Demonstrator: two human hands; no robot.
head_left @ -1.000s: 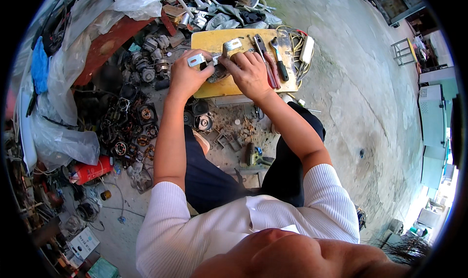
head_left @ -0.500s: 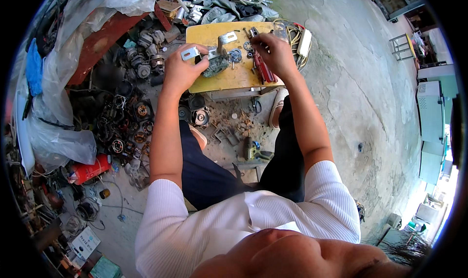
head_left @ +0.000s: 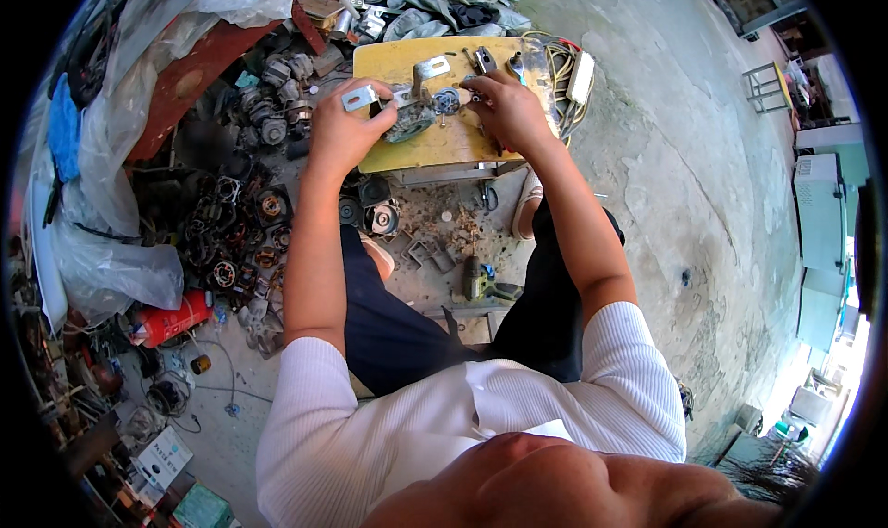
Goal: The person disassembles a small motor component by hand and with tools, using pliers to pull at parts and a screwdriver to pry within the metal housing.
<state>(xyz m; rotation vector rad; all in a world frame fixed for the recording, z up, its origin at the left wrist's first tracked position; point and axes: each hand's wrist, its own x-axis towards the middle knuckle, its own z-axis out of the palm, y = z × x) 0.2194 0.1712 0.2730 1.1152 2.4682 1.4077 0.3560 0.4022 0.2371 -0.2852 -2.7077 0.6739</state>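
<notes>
Head view is showing the left hand (head_left: 340,130) gripping a small motor (head_left: 410,121) with metal brackets on the yellow worktop (head_left: 444,144), at twelve o'clock. The right hand (head_left: 504,110) is pinching its far side. It looks rigid, heavy; hold the core.

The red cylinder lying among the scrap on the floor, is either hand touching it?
No. The red cylinder lies apart on the floor, while the left hand and right hand work at the yellow wooden board.

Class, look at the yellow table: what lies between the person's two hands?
In the head view, a small round metal part lies between the left hand and right hand, beside the motor piece the left hand holds.
</notes>
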